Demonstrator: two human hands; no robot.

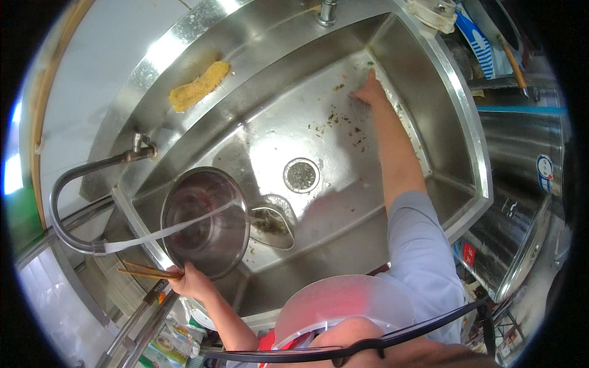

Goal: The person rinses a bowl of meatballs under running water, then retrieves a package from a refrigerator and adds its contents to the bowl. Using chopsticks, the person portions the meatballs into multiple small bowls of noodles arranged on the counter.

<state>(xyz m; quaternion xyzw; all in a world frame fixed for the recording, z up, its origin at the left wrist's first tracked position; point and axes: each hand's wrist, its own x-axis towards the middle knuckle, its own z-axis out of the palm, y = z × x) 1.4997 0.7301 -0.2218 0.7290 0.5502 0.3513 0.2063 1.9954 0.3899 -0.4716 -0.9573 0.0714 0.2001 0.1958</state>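
My left hand (197, 281) grips a pair of wooden chopsticks (147, 271) and the near rim of a deep stainless steel bowl (184, 202). The bowl is tilted at the left end of a steel sink (294, 110). A stream of water (179, 228) runs from a curved faucet (62, 184) across the bowl's mouth. My right hand (372, 91) reaches into the far right corner of the sink, its index finger stretched toward a small green scrap (370, 63). It appears to hold nothing. Food scraps (338, 120) lie scattered on the sink floor beside my right forearm.
A drain strainer (301, 175) sits mid-sink. A smaller metal container with dark scraps (271, 225) lies against the bowl. On the back ledge are a yellow sponge (199, 86) and a second tap (327, 13). A large steel pot (515, 161) stands right of the sink.
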